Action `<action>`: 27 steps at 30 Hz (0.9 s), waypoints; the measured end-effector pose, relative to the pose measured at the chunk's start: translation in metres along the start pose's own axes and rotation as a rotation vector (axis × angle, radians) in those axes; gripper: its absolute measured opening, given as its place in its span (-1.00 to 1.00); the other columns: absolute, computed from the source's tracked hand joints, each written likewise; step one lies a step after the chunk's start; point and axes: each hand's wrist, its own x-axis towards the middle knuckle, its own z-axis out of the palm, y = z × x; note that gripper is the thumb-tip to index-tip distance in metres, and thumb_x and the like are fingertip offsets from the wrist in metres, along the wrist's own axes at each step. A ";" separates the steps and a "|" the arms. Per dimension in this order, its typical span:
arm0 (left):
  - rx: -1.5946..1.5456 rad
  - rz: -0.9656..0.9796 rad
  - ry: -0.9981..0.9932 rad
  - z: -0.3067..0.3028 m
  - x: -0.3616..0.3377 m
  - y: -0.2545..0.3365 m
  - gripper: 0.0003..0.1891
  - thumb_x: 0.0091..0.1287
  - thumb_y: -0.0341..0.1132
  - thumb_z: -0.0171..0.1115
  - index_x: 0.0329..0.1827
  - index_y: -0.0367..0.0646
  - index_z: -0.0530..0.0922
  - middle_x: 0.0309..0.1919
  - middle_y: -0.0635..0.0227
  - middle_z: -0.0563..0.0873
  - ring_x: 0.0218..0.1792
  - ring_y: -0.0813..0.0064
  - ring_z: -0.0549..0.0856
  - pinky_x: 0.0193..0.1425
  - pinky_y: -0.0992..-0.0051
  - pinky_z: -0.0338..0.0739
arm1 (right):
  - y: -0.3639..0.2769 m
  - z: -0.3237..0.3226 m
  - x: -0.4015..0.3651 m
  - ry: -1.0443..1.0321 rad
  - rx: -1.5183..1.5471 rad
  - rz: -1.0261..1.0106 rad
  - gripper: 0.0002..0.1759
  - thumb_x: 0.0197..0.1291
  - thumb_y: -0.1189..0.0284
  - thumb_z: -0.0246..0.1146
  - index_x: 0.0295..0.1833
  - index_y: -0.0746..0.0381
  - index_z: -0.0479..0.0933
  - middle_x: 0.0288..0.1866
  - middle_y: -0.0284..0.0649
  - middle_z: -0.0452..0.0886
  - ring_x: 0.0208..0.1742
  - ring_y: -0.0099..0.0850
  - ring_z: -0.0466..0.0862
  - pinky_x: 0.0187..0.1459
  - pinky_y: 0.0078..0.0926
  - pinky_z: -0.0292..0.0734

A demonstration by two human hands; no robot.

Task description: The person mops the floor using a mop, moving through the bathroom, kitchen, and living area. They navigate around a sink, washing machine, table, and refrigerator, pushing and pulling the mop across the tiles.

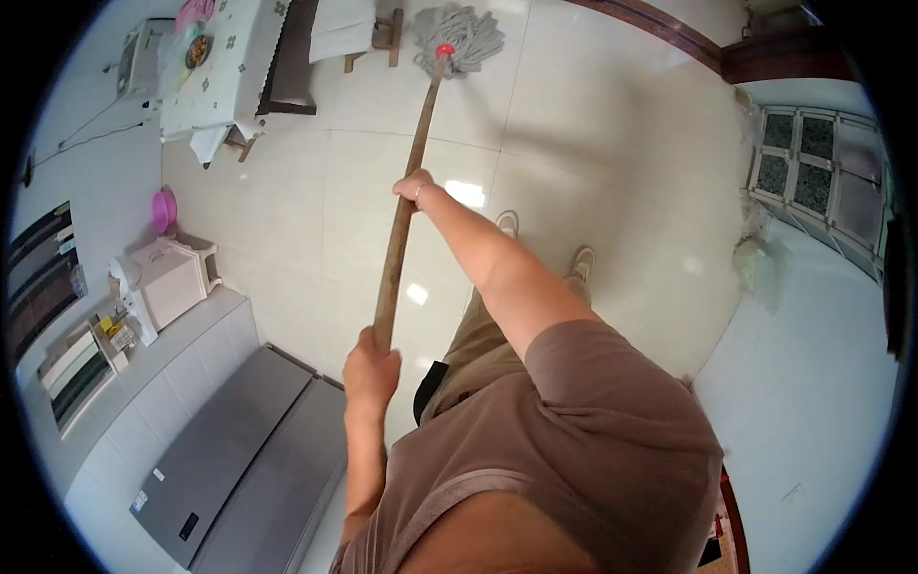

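A mop (409, 191) with a long wooden handle reaches forward from my body. Its grey string head (473, 40) lies spread on the tiled floor near the top of the view, joined to the handle by a red collar (445, 50). My left hand (371, 375) is wrapped round the handle's near end, beside my hip. Further along the handle, my right hand (414, 188) grips it with the arm stretched across in front of me.
A cloth-covered table (215, 81) with a bowl (198, 52) stands ahead left, a wooden stool (387, 38) beside it. To the left are a grey refrigerator (234, 459), a pale plastic stool (177, 277) and a pink basin (164, 209). A barred window (813, 163) is on the right.
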 end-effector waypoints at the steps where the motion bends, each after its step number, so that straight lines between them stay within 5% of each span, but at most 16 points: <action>1: -0.050 -0.021 -0.012 -0.009 -0.009 -0.010 -0.67 -0.01 -0.35 0.12 -0.14 -0.22 0.43 -0.37 -0.08 0.60 -0.24 -0.09 0.56 -0.18 0.13 0.45 | 0.006 0.010 -0.006 -0.040 0.065 0.038 -0.71 -0.24 0.55 0.28 -0.35 0.48 0.44 -0.49 0.02 0.56 -0.51 -0.16 0.63 -0.63 -0.24 0.56; 4: -0.061 -0.046 -0.062 -0.029 -0.031 -0.042 -0.73 -0.02 -0.38 0.12 -0.22 -0.24 0.46 -0.42 -0.01 0.61 -0.33 -0.09 0.56 -0.28 0.20 0.44 | 0.030 0.031 -0.039 -0.099 0.289 0.112 -0.65 -0.28 0.60 0.29 -0.28 0.50 0.40 -0.46 0.03 0.55 -0.52 -0.12 0.62 -0.64 -0.19 0.56; 6: -0.065 -0.036 -0.095 -0.046 -0.045 -0.050 -0.76 -0.03 -0.40 0.14 -0.26 -0.26 0.49 -0.48 0.03 0.59 -0.45 0.09 0.58 -0.35 0.31 0.44 | 0.042 0.036 -0.064 -0.102 0.368 0.120 -0.67 -0.26 0.61 0.28 -0.30 0.50 0.40 -0.44 0.05 0.54 -0.51 -0.14 0.62 -0.65 -0.19 0.55; 8: -0.058 -0.049 -0.150 -0.068 -0.060 -0.044 -0.65 -0.09 -0.45 0.19 -0.16 -0.29 0.51 -0.59 0.24 0.54 -0.51 0.55 0.52 -0.42 0.48 0.42 | 0.049 0.032 -0.090 -0.118 0.430 0.140 -0.63 -0.25 0.62 0.26 -0.25 0.52 0.34 -0.44 0.02 0.52 -0.50 -0.17 0.60 -0.67 -0.23 0.52; 11: -0.080 -0.032 -0.230 -0.088 -0.073 -0.044 -0.67 -0.13 -0.45 0.19 -0.22 -0.32 0.53 -0.61 0.37 0.50 -0.52 0.61 0.46 -0.45 0.50 0.39 | 0.061 0.019 -0.119 -0.098 0.511 0.149 -0.61 -0.24 0.63 0.25 -0.23 0.52 0.31 -0.44 0.00 0.51 -0.51 -0.18 0.59 -0.67 -0.24 0.52; 20: 0.284 0.255 -0.382 -0.071 -0.121 0.043 -0.68 -0.18 -0.41 0.26 -0.30 -0.35 0.51 -0.65 0.38 0.45 -0.59 0.58 0.43 -0.52 0.51 0.32 | 0.147 -0.120 -0.177 0.087 0.891 0.097 -0.36 -0.25 0.62 0.25 0.00 0.51 0.12 -0.30 0.04 0.46 -0.41 -0.17 0.57 -0.55 -0.17 0.57; 22: 0.308 0.358 -0.439 -0.049 -0.136 0.076 -0.65 -0.20 -0.39 0.26 -0.30 -0.35 0.52 -0.65 0.34 0.45 -0.59 0.57 0.44 -0.52 0.49 0.33 | 0.174 -0.169 -0.197 0.092 0.976 0.069 -0.53 -0.20 0.56 0.26 -0.10 0.43 0.30 -0.22 0.03 0.44 -0.37 -0.15 0.55 -0.46 -0.17 0.59; 27: 0.561 0.686 -0.488 0.036 -0.161 0.149 -0.74 -0.15 -0.35 0.18 -0.40 -0.35 0.48 -0.59 0.07 0.52 -0.52 0.26 0.51 -0.38 0.35 0.39 | 0.259 -0.288 -0.240 0.335 1.139 0.007 -0.73 -0.16 0.49 0.25 -0.31 0.40 0.43 -0.45 -0.13 0.50 -0.46 -0.25 0.56 -0.55 -0.19 0.55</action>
